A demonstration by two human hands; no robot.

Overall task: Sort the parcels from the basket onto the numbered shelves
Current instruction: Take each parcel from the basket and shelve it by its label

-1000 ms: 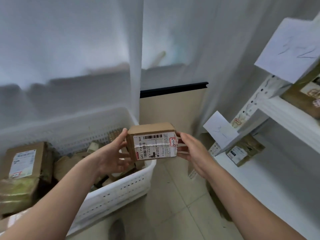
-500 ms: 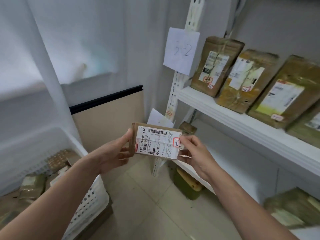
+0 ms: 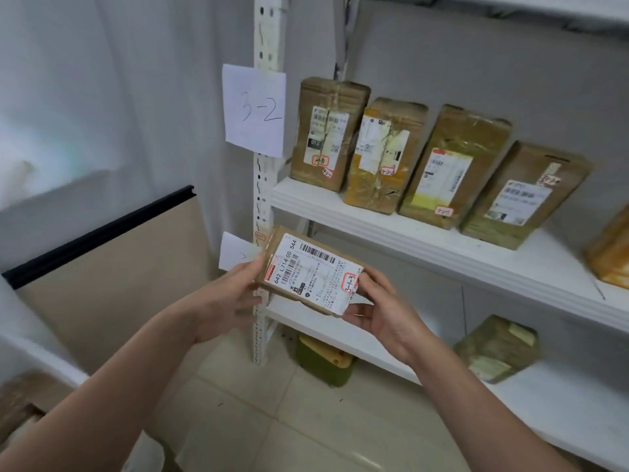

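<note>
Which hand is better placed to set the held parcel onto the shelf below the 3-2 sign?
Right, probably. The right hand grips the parcel at its shelf-side end, in front of the lower shelf; the left hand sits by the upright post.

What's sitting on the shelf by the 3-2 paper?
Four brown taped parcels stand in a row on the shelf, and an orange one pokes in at the right edge. Whatever sits behind them is hidden.
</note>
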